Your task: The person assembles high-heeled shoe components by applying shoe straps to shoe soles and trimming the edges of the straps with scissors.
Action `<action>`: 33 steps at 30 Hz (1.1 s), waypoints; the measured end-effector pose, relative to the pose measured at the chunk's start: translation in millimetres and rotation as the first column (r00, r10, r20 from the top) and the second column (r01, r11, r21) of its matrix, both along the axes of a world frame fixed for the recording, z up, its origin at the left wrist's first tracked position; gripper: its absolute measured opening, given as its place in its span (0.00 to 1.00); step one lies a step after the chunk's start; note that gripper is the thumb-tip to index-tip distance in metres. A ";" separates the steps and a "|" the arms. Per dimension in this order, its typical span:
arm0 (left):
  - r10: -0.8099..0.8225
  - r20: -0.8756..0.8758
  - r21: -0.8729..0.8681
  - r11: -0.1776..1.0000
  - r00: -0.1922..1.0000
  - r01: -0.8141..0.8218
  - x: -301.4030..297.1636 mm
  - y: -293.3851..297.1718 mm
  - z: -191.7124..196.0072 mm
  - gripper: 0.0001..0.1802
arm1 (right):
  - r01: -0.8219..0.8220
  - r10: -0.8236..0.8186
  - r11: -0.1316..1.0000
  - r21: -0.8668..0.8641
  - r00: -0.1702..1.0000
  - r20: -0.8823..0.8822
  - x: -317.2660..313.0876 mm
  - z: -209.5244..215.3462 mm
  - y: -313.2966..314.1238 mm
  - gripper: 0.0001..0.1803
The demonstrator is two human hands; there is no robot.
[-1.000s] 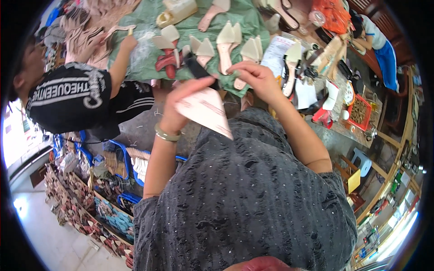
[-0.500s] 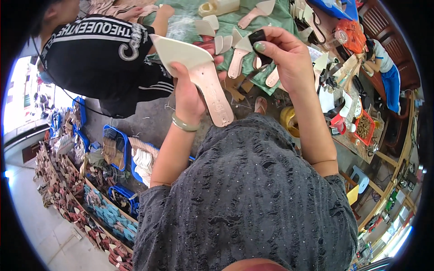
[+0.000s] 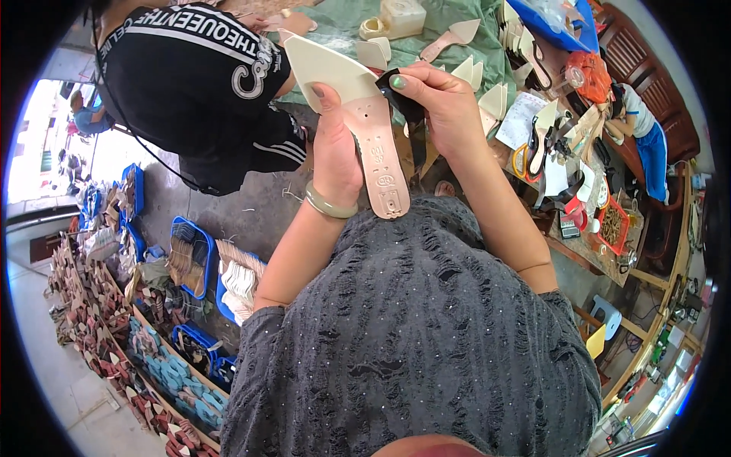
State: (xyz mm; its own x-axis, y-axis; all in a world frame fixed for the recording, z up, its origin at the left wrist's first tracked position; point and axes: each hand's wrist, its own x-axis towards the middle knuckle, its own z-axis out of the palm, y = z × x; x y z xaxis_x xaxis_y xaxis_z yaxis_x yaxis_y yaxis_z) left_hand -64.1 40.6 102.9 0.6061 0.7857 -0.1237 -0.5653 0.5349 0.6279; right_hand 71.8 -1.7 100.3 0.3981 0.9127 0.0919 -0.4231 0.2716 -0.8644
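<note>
In my left hand (image 3: 336, 156) is a shoe insole (image 3: 381, 164) with a broad, pointed cream toe part and a narrow pink heel part. Its toe points up and to the left, and small holes and pressed marks show on the pink part. The fingers are wrapped behind it with the thumb on its face. My right hand (image 3: 451, 110) pinches a black strap-like piece (image 3: 403, 99) at the insole's right edge, where cream and pink meet. Whether the strap is fixed to the insole, I cannot tell.
Ahead, a green cloth (image 3: 327, 46) carries more insoles (image 3: 449, 39) and a plastic container (image 3: 402, 18). A person in black (image 3: 190, 91) sits close at left. Blue baskets (image 3: 199, 259) stand on the floor. At right is a cluttered wooden table (image 3: 590, 255); another person (image 3: 647, 122) leans there.
My right hand has brought the black piece left and down against the insole's edge. My left hand has shifted slightly right, turning the insole more upright. The whole view has also shifted.
</note>
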 end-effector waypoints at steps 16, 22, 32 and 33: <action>-0.034 0.041 0.040 0.999 0.999 0.032 -13.3 2.5 21.0 0.38 | 0.027 -0.025 0.999 0.028 0.998 -0.056 -26.7 24.3 -4.3 0.05; -0.151 0.084 0.120 0.983 0.985 0.141 -5.2 5.7 20.8 0.38 | -0.017 0.018 0.998 0.063 1.000 -0.005 -16.0 40.3 -16.7 0.04; -0.196 0.124 0.385 0.913 0.973 0.135 14.7 20.3 10.3 0.33 | 0.197 -0.274 0.962 0.191 0.633 0.724 8.1 60.0 -29.6 0.08; -0.218 0.062 0.406 0.897 0.974 0.175 14.9 22.1 9.0 0.33 | 0.182 -0.307 0.950 0.255 0.378 0.873 12.4 64.8 -29.9 0.08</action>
